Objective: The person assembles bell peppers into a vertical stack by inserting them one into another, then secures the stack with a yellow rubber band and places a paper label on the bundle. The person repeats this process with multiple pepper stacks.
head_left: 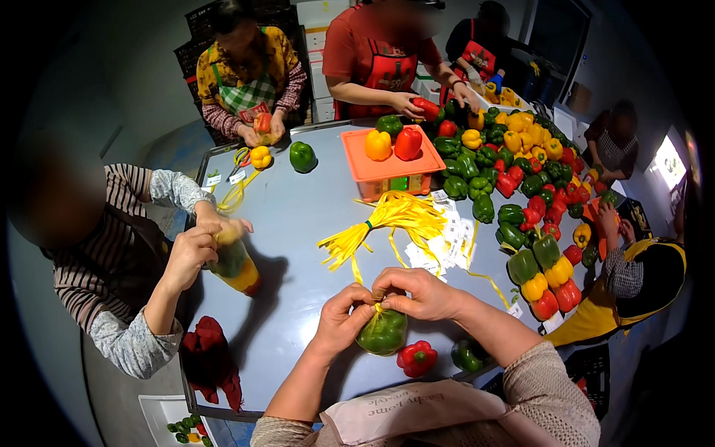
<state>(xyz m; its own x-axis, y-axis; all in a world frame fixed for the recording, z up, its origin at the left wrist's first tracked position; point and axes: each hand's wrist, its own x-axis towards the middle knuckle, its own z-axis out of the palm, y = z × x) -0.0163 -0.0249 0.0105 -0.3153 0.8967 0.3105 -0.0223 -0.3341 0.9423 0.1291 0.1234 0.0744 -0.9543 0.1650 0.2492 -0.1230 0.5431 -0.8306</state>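
A green bell pepper (383, 335) in a yellow net bag (379, 307) stands at the near side of the table. My left hand (345, 316) and my right hand (418, 293) pinch the net's gathered top just above the pepper, with their fingertips close together. Whether a knot is there is hidden by the fingers. Beside it, under my right forearm, lie a red bell pepper (417, 359) and another green pepper (468, 355). Beyond my hands are a bundle of yellow net bags (398, 216) and a spread of white labels (441, 249).
An orange scale (359, 168) carries several peppers. Mixed peppers (521, 167) are heaped at right, with netted packs (546, 276) in front. A dark red cloth (211, 361) hangs over the left corner. A co-worker (123, 253) at left holds a netted pack; others stand around the table.
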